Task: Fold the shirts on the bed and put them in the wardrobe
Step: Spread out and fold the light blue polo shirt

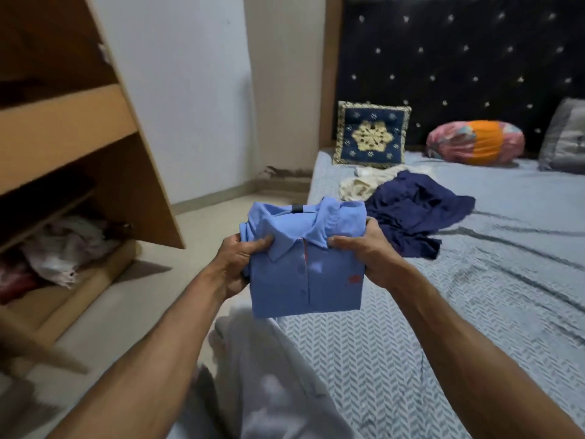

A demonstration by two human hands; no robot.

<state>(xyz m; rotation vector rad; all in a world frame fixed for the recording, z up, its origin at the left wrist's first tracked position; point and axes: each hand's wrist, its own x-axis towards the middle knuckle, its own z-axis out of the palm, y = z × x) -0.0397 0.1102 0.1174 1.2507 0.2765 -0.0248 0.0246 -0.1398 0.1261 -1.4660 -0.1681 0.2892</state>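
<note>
A folded light-blue polo shirt (311,274) hangs in the air between the bed and the wardrobe, collar up. My left hand (235,264) grips its left edge with the thumb on the collar. My right hand (364,256) grips its right edge the same way. On the bed (474,312) behind it lie a crumpled navy shirt (414,213) and a crumpled cream shirt (364,185), touching each other. The open wooden wardrobe (79,147) stands at the left.
A wardrobe shelf at the lower left holds a heap of pale and reddish clothes (60,251). A navy and gold cushion (372,136), an orange-pink bolster (474,142) and a grey pillow (566,137) lean on the dark headboard. Floor runs between bed and wardrobe.
</note>
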